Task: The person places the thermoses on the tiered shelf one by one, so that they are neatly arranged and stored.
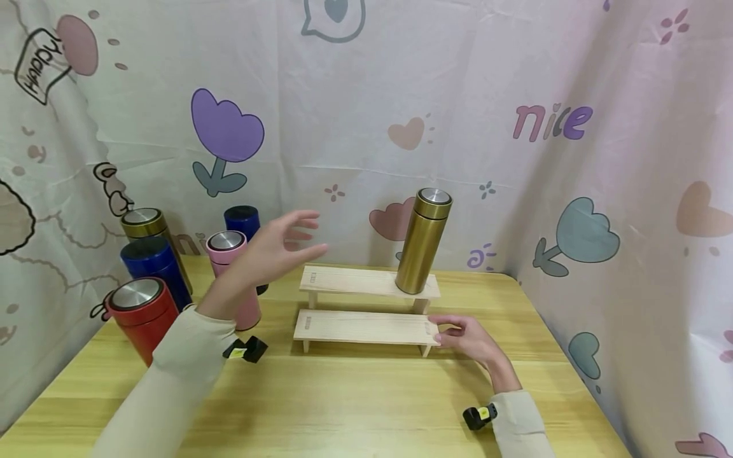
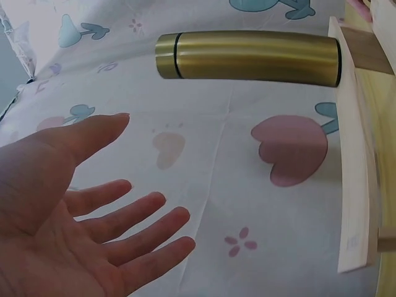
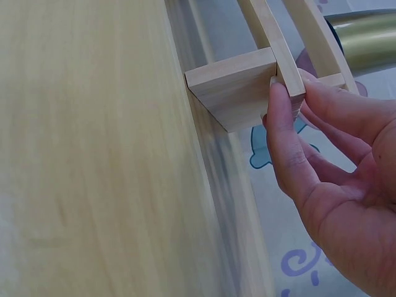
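Note:
A two-step wooden stand (image 1: 366, 326) is on the table, and a gold thermos (image 1: 422, 245) stands upright at the right end of its upper step. My right hand (image 1: 471, 341) pinches the right end of the lower step; in the right wrist view the thumb and fingers (image 3: 286, 139) close on the board's edge. Raised in the air left of the stand, my left hand (image 1: 280, 248) holds nothing, its fingers spread in the left wrist view. Behind the left forearm is a pink thermos (image 1: 248, 310), partly hidden by it.
On the table's left side stand a red thermos (image 1: 143, 315), a blue thermos (image 1: 157, 264) and a second gold thermos (image 1: 143, 219). Another blue thermos (image 1: 243, 219) is behind the pink one. A patterned curtain (image 1: 355, 83) hangs behind and beside the wooden table (image 1: 343, 407).

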`<state>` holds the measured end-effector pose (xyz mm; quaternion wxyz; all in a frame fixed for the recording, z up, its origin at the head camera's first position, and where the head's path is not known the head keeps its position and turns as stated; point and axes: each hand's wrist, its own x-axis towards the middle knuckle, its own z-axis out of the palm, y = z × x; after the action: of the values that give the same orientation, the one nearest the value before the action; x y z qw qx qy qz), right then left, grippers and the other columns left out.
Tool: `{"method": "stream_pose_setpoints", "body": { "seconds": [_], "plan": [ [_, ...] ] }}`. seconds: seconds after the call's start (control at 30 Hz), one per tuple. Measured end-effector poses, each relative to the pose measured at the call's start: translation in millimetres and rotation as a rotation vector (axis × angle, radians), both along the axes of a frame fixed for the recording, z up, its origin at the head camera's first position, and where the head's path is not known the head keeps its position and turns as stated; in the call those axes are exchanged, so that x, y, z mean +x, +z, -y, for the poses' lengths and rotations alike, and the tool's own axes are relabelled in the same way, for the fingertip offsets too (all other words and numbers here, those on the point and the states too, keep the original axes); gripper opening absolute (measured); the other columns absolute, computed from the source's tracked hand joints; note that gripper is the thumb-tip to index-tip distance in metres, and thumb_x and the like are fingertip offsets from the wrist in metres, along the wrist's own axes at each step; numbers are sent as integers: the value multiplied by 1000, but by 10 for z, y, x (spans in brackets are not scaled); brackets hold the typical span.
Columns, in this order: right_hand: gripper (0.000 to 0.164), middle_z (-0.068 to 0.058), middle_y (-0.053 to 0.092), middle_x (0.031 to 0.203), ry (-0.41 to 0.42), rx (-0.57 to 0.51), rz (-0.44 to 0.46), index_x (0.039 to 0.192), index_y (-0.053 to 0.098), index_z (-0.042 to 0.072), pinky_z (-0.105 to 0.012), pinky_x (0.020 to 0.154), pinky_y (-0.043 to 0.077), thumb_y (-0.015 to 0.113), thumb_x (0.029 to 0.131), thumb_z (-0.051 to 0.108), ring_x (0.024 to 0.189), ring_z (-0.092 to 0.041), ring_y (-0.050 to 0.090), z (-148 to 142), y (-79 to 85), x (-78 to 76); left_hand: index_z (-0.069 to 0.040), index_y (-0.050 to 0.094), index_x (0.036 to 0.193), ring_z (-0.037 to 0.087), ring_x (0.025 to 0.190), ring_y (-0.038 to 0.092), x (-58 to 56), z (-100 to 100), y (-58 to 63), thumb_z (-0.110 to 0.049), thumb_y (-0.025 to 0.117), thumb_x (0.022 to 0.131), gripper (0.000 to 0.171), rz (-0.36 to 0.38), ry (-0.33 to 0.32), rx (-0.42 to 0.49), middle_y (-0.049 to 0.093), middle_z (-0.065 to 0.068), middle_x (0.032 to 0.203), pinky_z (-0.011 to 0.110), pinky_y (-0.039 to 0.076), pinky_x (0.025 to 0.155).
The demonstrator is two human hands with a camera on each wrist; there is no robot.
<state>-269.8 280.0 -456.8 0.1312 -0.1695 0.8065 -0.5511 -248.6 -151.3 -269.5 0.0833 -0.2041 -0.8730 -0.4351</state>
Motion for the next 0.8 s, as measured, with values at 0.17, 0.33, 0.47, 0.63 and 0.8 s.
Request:
{"method": "stream_pose_setpoints", "body": {
  "seconds": [0.17,0.33,0.47,0.63,0.8],
  "plan": [
    [52,-37,51,146,-1,3,-2,143,54,-8,-28,88,62,70,96,8,98,-8,72,-2,11,3,-14,48,151,39,134,60,131,145,9,-28,75,96,63,-18,11,-11,60,17,145,57,51,109],
    [52,-37,53,144,-6,6,5,143,54,-7,-27,88,62,70,96,8,98,-9,72,9,10,-1,-14,51,149,39,132,61,270,298,30,-28,75,96,60,-60,27,-49,60,17,146,60,50,108],
    [52,-36,54,143,-11,10,5,143,54,-7,-28,88,62,71,96,7,97,-10,72,16,4,-1,-15,51,148,38,134,59,370,420,66,-32,74,97,59,-48,49,-69,59,15,147,62,46,113],
    [52,-35,53,145,-12,3,5,143,54,-7,-27,88,62,71,96,7,97,-10,73,17,-12,-1,-16,49,150,40,137,55,479,602,89,-39,73,97,63,-16,114,-99,57,15,149,65,47,109],
    [52,-35,51,147,-13,0,-3,142,55,-8,-26,88,62,71,95,7,97,-9,72,10,-22,-5,-17,50,150,42,134,57,551,802,104,-40,72,97,61,-7,161,-109,59,18,147,39,61,94]
  ]
}}
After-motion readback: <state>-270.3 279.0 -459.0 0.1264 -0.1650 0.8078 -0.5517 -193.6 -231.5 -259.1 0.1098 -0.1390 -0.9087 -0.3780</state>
